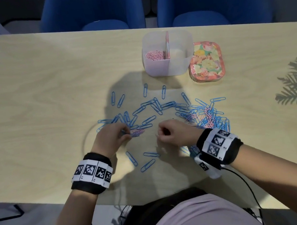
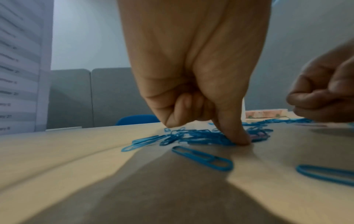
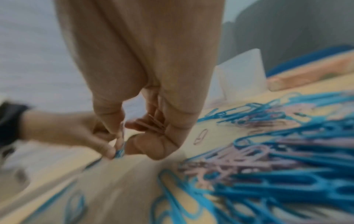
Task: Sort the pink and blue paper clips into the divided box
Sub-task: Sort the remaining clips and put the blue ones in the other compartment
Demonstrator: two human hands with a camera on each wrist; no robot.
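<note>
**Pink half begun, blue half untouched**

The translucent plastic divided box (image 1: 168, 53) stands at 12 o'clock from the hands, on the pale wooden desk (image 1: 37, 89). Its left compartment holds a small heap of pink wire paper clips (image 1: 155, 55); the right compartment looks bare, so by my judgement no blue has been sorted yet. Most of the work is left: the blue wire paper clips (image 1: 154, 107) lie scattered in a broad arc across the desk, and a dense mixed pile of blue and pink clips (image 1: 209, 116) sits at 2 o'clock from the right hand, partly under its wrist. A flowered pink tin lid (image 1: 205, 61) lies just beside the box at its 4 o'clock.

The left hand (image 1: 112, 138) is down on the desk with its fingers (image 2: 235, 134) curled; the thumb tip presses the desk at the near edge of a tangle of blue clips, and a little pink cluster (image 1: 137, 132) lies touching or just beside the fingertips at their 3 o'clock. Whether a clip is actually pinched there I cannot tell, since the hand covers the contact.

The right hand (image 1: 175, 132) hovers near the left, at its 3 o'clock, with its fingers (image 3: 153, 145) curled inward. The right wrist view, though blurred, shows several pink clips (image 3: 153, 124) gathered in the cupped palm, so it seems to be collecting pink ones for a trip to the left compartment.
</note>
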